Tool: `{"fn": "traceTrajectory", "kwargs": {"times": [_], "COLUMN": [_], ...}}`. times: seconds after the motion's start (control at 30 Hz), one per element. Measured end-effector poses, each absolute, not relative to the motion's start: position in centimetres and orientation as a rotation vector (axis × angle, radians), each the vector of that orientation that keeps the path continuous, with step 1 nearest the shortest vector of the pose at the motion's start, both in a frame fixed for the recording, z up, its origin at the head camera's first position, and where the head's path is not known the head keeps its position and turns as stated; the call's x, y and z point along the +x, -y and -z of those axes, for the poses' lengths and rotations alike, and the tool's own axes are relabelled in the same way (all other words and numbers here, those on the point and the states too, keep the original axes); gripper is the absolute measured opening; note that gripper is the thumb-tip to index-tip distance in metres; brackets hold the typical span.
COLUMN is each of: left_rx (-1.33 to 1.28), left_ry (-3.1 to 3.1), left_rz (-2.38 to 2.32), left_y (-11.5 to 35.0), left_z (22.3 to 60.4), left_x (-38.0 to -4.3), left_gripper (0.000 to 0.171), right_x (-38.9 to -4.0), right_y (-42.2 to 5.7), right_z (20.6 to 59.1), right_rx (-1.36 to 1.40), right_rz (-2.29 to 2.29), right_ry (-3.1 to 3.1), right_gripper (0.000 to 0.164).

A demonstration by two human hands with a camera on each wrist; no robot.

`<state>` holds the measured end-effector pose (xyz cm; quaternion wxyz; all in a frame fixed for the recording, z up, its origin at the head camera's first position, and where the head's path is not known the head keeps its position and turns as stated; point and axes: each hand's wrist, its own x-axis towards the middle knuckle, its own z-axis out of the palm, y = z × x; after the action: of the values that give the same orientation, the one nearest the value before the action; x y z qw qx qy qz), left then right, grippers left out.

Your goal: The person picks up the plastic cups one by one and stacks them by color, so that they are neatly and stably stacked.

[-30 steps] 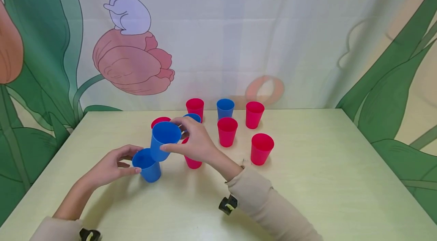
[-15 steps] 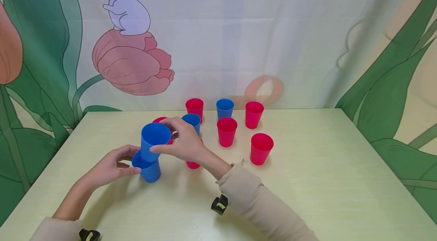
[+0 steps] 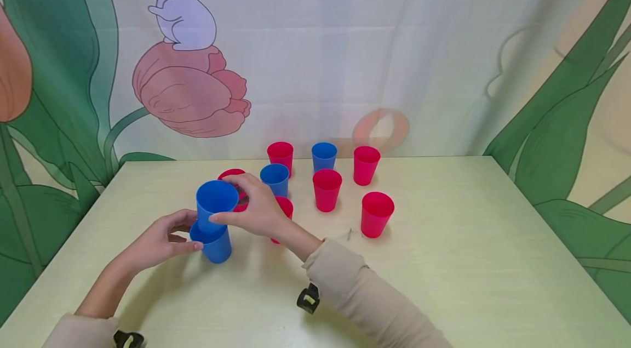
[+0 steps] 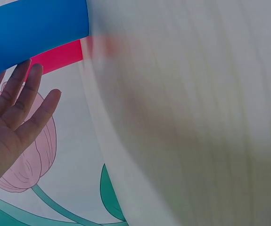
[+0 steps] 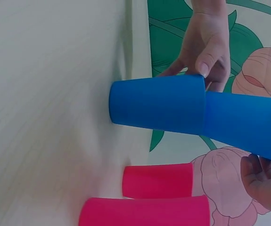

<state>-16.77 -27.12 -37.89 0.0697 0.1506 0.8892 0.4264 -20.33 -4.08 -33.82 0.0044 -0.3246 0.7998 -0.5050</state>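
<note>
My right hand (image 3: 258, 208) holds a blue plastic cup (image 3: 209, 206) upright, thumb on the near side and fingers round the far side. Its base sits partway inside the mouth of a second blue cup (image 3: 218, 248), which stands on the table. My left hand (image 3: 158, 238) steadies that lower cup at its left rim, the thumb in front and the fingers behind. In the right wrist view the upper cup (image 5: 243, 122) emerges slightly tilted from the lower cup (image 5: 159, 103). The left wrist view shows extended left fingers (image 4: 41, 110) at the blue cup's wall.
Beyond the hands stand several upright red cups, among them a front right one (image 3: 377, 215), a middle one (image 3: 327, 192) and one partly behind my right wrist (image 3: 285, 206). Two more blue cups, a nearer (image 3: 275, 177) and a farther (image 3: 323, 157), stand among them. A printed curtain (image 3: 296, 63) hangs behind.
My right hand has moved left and slightly down with its blue cup, bringing it over and partly into the lower blue cup. The left hand and lower cup have stayed put.
</note>
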Motion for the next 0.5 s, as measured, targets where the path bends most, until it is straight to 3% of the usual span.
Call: {"fn": "traceTrajectory", "kwargs": {"times": [0.5], "left_rx": [0.465], "left_ry": [-2.677], "left_rz": [-1.293], "left_y": [27.1], "left_z": [37.9], "left_x": [-16.7], "left_gripper": [0.058], "right_x": [-19.8], "right_y": [5.1], "right_z": [35.0], "right_rx": [-0.876], "right_rz": [1.668], "right_ry": [-2.438], "right_gripper": [0.068]}}
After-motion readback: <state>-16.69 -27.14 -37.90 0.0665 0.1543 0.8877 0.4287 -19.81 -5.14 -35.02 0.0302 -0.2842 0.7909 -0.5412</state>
